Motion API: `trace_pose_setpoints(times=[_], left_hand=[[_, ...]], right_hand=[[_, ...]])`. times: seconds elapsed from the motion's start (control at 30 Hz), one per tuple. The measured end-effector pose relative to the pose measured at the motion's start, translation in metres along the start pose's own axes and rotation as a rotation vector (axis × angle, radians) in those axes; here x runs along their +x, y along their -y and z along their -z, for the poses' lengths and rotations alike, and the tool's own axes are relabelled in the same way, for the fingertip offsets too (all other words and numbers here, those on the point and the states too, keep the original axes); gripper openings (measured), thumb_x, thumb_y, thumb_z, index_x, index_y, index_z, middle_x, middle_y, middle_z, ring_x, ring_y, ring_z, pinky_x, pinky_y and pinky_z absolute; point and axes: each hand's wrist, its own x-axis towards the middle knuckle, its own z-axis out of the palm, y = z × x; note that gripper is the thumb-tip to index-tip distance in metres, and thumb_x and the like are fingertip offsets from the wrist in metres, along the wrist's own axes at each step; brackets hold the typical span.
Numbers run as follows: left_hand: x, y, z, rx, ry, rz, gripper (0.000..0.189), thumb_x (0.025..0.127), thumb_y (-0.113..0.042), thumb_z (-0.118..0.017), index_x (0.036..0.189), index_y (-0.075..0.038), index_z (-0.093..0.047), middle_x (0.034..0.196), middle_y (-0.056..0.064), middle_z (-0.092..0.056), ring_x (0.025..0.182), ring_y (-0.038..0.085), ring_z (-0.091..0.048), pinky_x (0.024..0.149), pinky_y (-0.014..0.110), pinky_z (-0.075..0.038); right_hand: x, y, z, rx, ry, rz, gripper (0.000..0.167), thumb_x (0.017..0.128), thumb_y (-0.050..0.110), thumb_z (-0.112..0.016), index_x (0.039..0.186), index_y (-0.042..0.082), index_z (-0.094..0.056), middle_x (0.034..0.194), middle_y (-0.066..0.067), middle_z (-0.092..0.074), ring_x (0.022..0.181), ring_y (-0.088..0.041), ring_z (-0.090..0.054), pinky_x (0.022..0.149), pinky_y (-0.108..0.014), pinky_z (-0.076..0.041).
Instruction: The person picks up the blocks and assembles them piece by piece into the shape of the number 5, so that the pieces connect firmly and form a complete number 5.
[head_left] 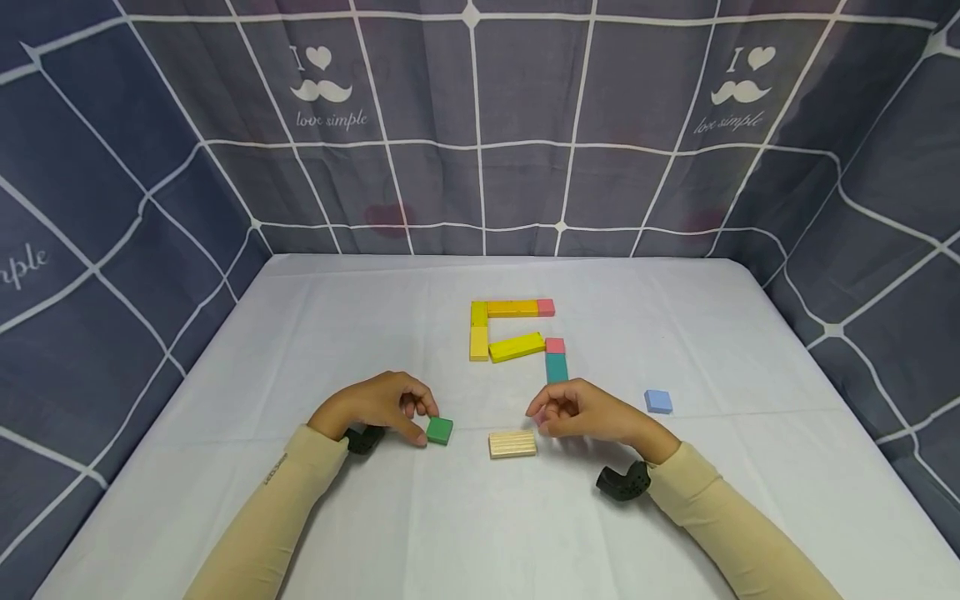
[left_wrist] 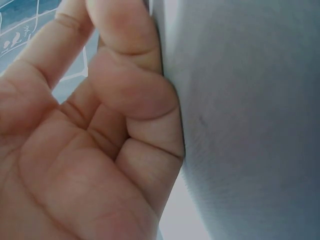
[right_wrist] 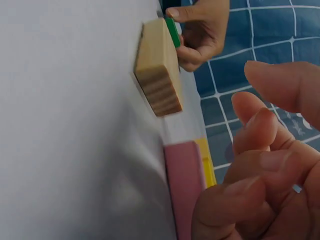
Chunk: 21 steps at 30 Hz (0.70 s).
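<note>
While the left hand (head_left: 386,402) pinches the green block (head_left: 439,431) on the surface (head_left: 450,533), the right hand (head_left: 588,410) curls loosely at a pink block (right_wrist: 182,175), grip unclear, a wooden block (head_left: 512,444) between them!

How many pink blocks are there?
3: a pink block at the top row's right end, another beside the teal block, one partly hidden by the right hand. More may be hidden.
</note>
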Motion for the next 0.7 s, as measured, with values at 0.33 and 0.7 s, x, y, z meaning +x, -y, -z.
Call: trace_pose_setpoints(times=[0.33,0.7], left_hand=[[0.0,0.001,-0.001,-0.014,-0.003,0.0,0.029,0.077,-0.008,-0.096,0.101,-0.007,-0.08,0.09,-0.002,-0.07,0.081,0.016,-0.054,0.073,0.024,-0.045],[0.0,0.0,-0.001,-0.007,-0.004,-0.002,0.029,0.077,-0.008,-0.096,0.101,-0.007,-0.08,0.09,-0.002,-0.071,0.08,0.016,-0.054,0.072,0.023,-0.044]], right_hand=[[0.001,0.001,-0.014,-0.12,-0.009,-0.007,0.024,0.093,0.001,-0.079,0.116,-0.005,-0.073,0.075,0.006,-0.052,0.062,-0.004,-0.042,0.058,-0.018,-0.034],[0.003,0.0,-0.027,-0.286,-0.051,0.003,0.025,0.089,0.004,-0.087,0.111,0.004,-0.076,0.072,0.013,-0.05,0.062,0.0,-0.043,0.059,-0.018,-0.037]])
